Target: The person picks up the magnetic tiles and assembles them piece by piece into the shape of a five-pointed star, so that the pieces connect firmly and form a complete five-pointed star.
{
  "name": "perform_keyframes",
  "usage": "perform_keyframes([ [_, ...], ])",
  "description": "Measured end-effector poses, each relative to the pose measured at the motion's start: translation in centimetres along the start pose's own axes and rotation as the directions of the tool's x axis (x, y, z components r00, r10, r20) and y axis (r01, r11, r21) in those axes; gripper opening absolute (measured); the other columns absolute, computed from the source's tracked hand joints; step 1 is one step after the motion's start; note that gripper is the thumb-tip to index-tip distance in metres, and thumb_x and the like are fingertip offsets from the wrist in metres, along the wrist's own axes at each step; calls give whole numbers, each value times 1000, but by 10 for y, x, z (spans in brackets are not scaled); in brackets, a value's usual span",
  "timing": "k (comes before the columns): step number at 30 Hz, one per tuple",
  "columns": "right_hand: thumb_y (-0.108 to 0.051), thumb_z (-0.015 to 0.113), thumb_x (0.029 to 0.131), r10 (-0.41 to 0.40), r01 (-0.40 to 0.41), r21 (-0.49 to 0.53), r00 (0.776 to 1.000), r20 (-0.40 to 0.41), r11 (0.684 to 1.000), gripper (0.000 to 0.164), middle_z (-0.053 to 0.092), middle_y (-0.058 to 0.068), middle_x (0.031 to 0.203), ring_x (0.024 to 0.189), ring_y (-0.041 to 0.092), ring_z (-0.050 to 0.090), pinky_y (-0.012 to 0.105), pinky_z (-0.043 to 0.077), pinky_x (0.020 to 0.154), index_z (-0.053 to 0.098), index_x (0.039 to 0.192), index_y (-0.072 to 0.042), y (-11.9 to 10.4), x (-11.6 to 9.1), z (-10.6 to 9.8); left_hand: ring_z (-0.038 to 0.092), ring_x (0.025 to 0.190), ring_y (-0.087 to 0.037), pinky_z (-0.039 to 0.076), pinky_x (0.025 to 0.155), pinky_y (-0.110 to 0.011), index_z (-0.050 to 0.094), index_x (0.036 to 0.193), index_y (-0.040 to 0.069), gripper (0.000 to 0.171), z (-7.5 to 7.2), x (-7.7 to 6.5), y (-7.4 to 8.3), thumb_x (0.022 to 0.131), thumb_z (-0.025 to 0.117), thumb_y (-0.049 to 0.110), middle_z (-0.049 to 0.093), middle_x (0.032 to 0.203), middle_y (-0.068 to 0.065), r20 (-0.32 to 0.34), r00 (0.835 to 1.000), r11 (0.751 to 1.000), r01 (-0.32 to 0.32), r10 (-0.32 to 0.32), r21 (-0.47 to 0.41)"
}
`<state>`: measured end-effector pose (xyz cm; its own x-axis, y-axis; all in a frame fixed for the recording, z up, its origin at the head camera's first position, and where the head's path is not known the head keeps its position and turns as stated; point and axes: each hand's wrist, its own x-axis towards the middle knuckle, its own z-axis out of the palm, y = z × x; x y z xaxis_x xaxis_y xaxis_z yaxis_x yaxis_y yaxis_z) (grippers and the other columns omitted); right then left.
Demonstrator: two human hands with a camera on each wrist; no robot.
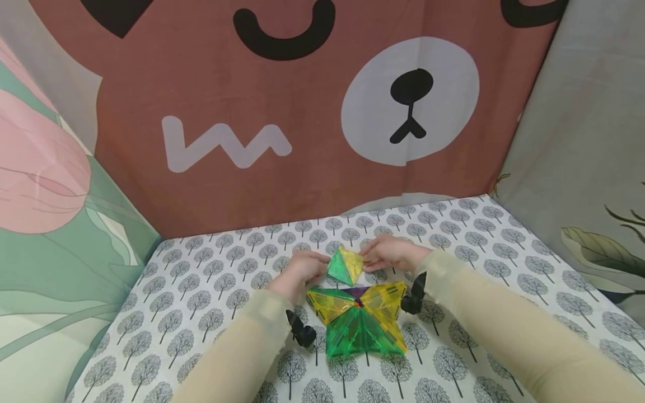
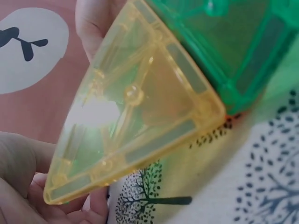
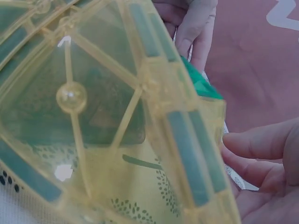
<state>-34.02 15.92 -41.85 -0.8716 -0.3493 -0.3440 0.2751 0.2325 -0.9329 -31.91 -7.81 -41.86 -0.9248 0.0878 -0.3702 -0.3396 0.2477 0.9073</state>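
Note:
A small pyramid [image 1: 345,266] of see-through green and yellow magnetic tiles stands between the two hands. My left hand [image 1: 304,271] holds its green side, with the fingers partly hidden behind it. From the other side my right hand [image 1: 390,253] grips the yellow side; its thumb meets the yellow tile [image 3: 215,119] in the right wrist view. Just nearer to me lies a larger star-like build of magnetic tiles [image 1: 360,327], green and yellow with a purple piece [image 1: 355,291] at its far edge. A yellow triangle tile [image 2: 159,93] of it fills much of the left wrist view.
White cloth with grey trees [image 1: 201,302] covers the table. A brown curtain [image 1: 227,190] with a bear print hangs behind it, and patterned curtains [image 1: 579,140] close off both sides. Black wrist devices [image 1: 414,294] sit close to the larger build's sides.

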Motion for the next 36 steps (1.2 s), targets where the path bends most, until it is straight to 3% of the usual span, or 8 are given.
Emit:
perform_keyframes([
  [7,6,51,98,-15,15,-11,998,-55,1000,30,62,23,103,84,27,68,38,58,83,52,127,15,-1,-4,-1,65,79,-23,56,71,-32,73,111,8,24,2,-3,3,90,67,0,68,98,-10,28,999,999,-13,14,-53],
  [13,4,54,96,-24,23,-20,999,-45,1000,28,65,19,93,78,24,65,39,58,82,55,122,13,-2,-10,-2,65,73,-19,55,62,-26,73,112,4,25,2,-2,1,90,64,-4,67,102,-12,44,997,997,-62,64,-48],
  [21,0,58,96,-5,5,-11,1000,-24,1000,25,64,17,91,74,21,64,35,58,77,57,118,12,0,-20,-3,66,76,-21,57,69,-27,72,110,-3,24,1,-8,1,87,64,-9,69,100,-15,91,993,992,-59,70,-115],
  [29,2,61,93,24,-25,-30,999,-32,999,21,65,15,87,71,20,64,29,58,68,62,113,11,2,-28,0,66,70,-18,58,72,-30,72,109,-3,22,-1,-12,-4,88,65,-6,70,96,-13,109,989,994,-98,104,-54],
  [36,-1,63,92,34,-36,-83,999,-25,996,19,67,11,88,74,18,61,24,52,64,67,110,6,9,-31,-2,70,75,-19,57,78,-34,73,111,0,23,0,-16,-6,89,67,-3,71,97,-9,113,985,988,-140,133,58],
])
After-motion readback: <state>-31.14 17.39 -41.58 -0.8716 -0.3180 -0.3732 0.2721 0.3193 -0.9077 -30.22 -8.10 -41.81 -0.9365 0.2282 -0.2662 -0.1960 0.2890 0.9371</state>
